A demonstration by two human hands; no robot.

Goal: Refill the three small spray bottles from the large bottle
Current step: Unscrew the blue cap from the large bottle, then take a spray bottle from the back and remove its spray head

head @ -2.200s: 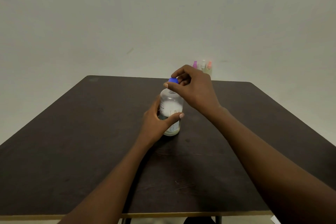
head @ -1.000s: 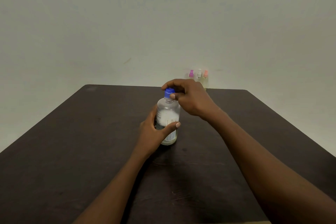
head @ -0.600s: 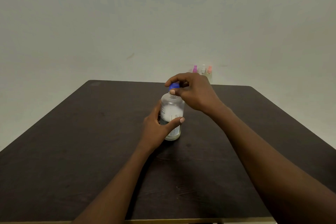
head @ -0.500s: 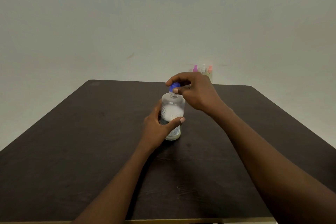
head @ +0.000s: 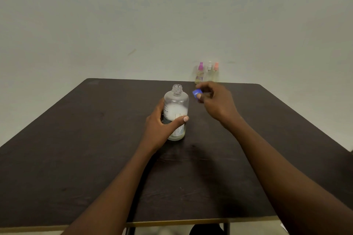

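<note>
The large clear bottle (head: 176, 108) stands upright in the middle of the dark table (head: 76, 139), its threaded neck uncovered. My left hand (head: 160, 126) grips its lower body. To the right of the neck, my right hand (head: 215, 101) pinches the blue cap (head: 196, 93) between thumb and fingers, off the bottle. At the table's far edge three small spray bottles stand close together: one with a purple top (head: 200, 73), one with a clear top (head: 209, 72), one with an orange top (head: 215, 72).
A plain pale wall (head: 172, 15) rises right behind the table. The table's front edge (head: 172, 222) runs along the bottom of the view, with a dark shape below it.
My right hand has lifted the blue cap off the large bottle's neck and moved it to the right. The left hand keeps its grip on the bottle.
</note>
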